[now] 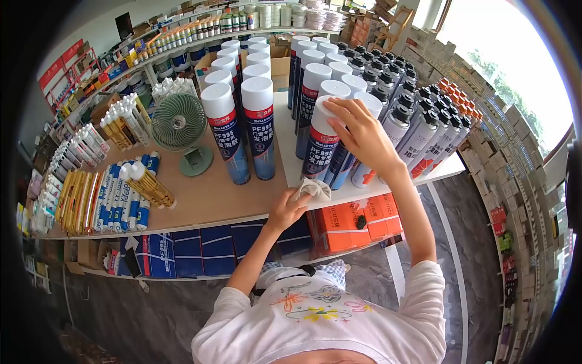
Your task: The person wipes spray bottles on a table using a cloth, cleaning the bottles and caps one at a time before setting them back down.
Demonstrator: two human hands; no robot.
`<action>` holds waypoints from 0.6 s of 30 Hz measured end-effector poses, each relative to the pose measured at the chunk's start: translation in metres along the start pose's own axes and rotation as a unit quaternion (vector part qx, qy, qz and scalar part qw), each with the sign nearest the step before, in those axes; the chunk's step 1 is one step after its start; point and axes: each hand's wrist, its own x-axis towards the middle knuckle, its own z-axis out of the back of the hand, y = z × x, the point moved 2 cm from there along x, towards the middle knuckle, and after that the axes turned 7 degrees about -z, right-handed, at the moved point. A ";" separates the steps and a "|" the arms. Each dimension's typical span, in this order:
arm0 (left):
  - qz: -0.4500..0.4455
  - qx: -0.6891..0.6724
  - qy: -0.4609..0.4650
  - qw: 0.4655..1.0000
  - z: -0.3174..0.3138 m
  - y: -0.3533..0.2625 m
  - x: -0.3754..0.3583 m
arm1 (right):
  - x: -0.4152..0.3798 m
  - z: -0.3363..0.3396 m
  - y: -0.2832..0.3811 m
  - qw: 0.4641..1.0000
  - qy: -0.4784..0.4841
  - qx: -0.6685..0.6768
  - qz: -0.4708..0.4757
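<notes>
My left hand [287,210] is closed on a crumpled, pale cloth [314,188] at the front edge of the table. The cloth is against or just beside the base of a blue-and-red spray foam can [320,145] with a white cap. From above, my right hand [366,134] grips this can near its cap, fingers bent over the top. The can leans slightly, and its right side is partly hidden by my hand. Matching cans [316,77] stand in rows behind it. Another group of foam cans [260,133] stands to the left.
A green fan [179,123] stands left of the cans, with sealant tubes [124,194] farther left. Grey cans with black caps [424,133] crowd the right side. Orange boxes [339,225] and blue boxes [203,252] sit on the shelf below the tabletop [248,203].
</notes>
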 end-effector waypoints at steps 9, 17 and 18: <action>-0.028 -0.006 -0.125 0.992 0.025 -0.007 0.092 | 0.007 0.002 -0.016 0.996 0.062 0.056 0.006; -0.006 -0.011 -0.082 0.997 0.011 -0.008 0.066 | -0.002 -0.011 -0.016 0.995 0.019 0.089 -0.030; -0.007 -0.014 -0.080 0.997 0.008 -0.009 0.055 | -0.002 -0.011 -0.016 0.995 0.018 0.088 -0.032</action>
